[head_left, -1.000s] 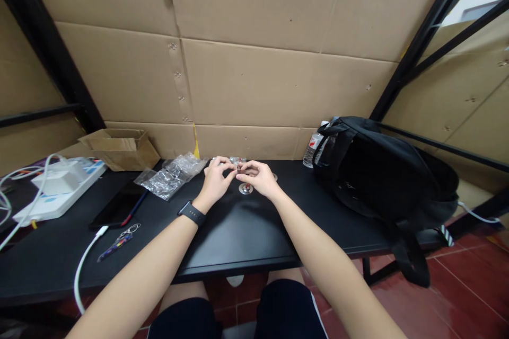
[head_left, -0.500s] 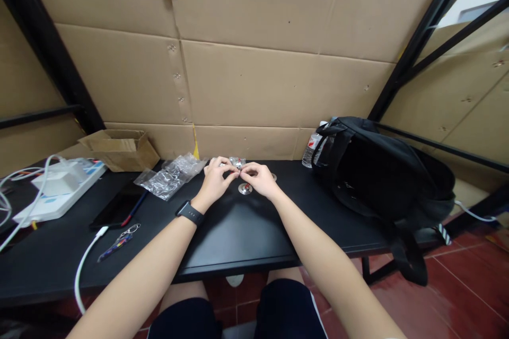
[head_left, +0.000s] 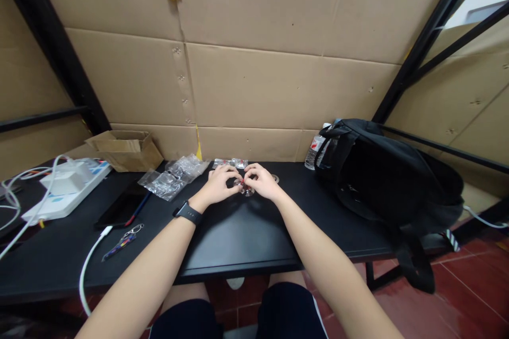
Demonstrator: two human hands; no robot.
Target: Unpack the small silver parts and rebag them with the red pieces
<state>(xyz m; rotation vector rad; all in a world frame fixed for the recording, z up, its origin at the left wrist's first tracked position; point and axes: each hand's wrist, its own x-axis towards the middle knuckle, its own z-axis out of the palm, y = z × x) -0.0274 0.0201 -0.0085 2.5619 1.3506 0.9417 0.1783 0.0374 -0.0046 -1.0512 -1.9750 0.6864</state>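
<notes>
While both hands meet over the middle of the black surface, their fingers close on a small part held low between them. It is silvery and round with a red speck, mostly hidden by fingertips. The left hand wears a black watch; the right hand pinches from the other side. Clear bags lie near — a backpack sits well to the right.

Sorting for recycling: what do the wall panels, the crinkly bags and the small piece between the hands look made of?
Wall panels: brown matte cardboard, seams and staples. Bags: thin clear plastic, glossy and crinkled. Small piece: mostly hidden; its glint suggests metal or clear plastic, uncertain.
</notes>
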